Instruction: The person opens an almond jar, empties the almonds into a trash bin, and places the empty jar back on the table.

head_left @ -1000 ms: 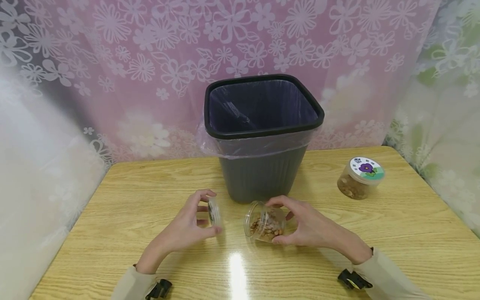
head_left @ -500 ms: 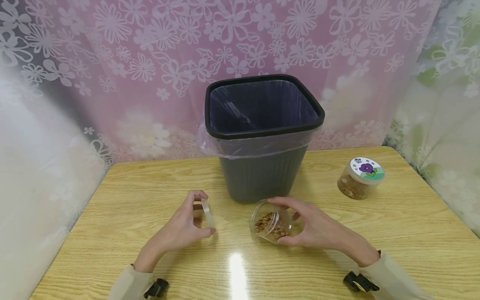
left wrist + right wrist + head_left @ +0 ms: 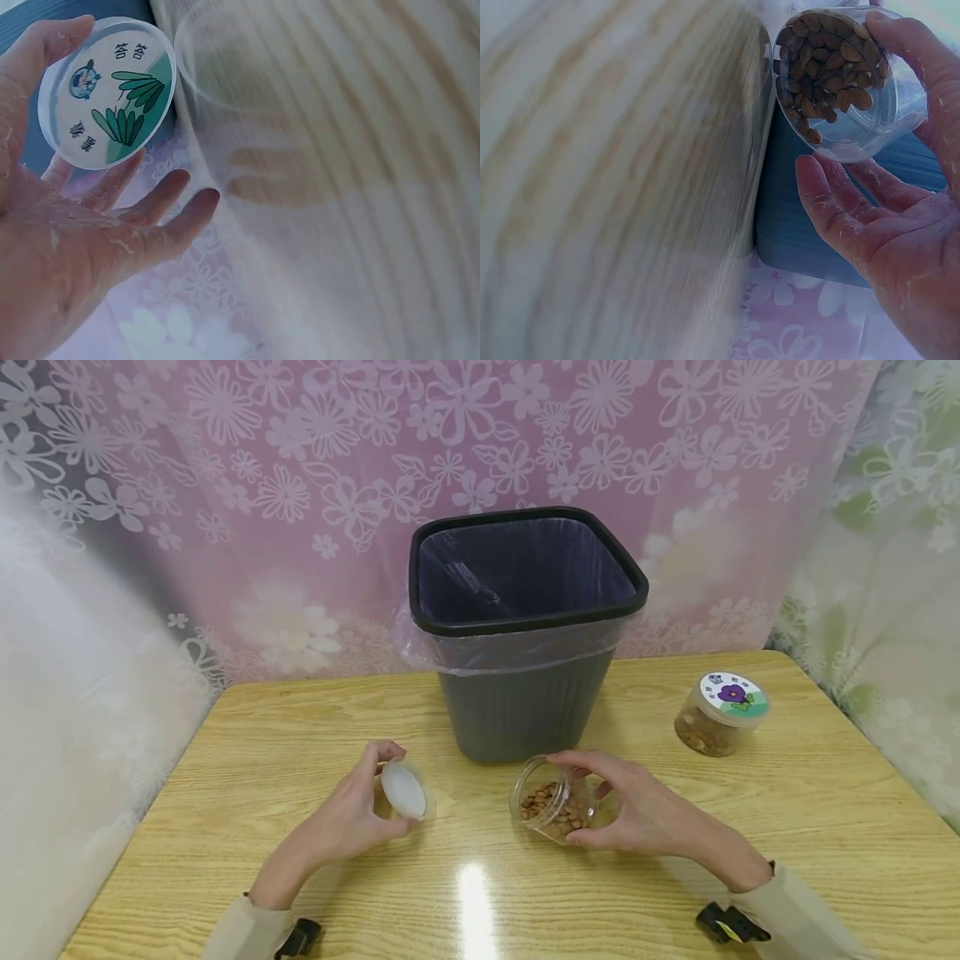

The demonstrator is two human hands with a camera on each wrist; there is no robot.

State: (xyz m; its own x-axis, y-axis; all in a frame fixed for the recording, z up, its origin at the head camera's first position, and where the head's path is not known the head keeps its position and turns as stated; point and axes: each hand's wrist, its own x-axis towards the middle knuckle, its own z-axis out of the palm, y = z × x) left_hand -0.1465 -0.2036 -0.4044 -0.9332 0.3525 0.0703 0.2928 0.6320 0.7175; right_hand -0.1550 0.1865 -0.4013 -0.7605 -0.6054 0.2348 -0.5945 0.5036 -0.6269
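Observation:
My left hand (image 3: 341, 818) pinches a round screw lid (image 3: 404, 791) by its rim between thumb and fingers. Its pale underside shows in the head view. A printed label with green leaves covers the lid's top (image 3: 109, 94) in the left wrist view. To the right, my right hand (image 3: 637, 806) grips a clear plastic jar (image 3: 555, 800) that lies tilted on its side, uncovered, its mouth towards the left. Brown almonds (image 3: 829, 64) fill part of the jar and are heaped along its lower side. Lid and jar are apart, just above or on the table.
Behind both hands stands a dark grey bin (image 3: 521, 710) lined with a thin plastic bag. A second jar (image 3: 720, 714), closed with a purple-flower lid, sits at the right. The wood-grain table (image 3: 247, 752) ends at a flowered pink curtain (image 3: 300, 510).
My left hand has moved left and turned the lid, so its underside faces the head camera more. The jar has shifted slightly right with my right hand, its mouth turned more into view.

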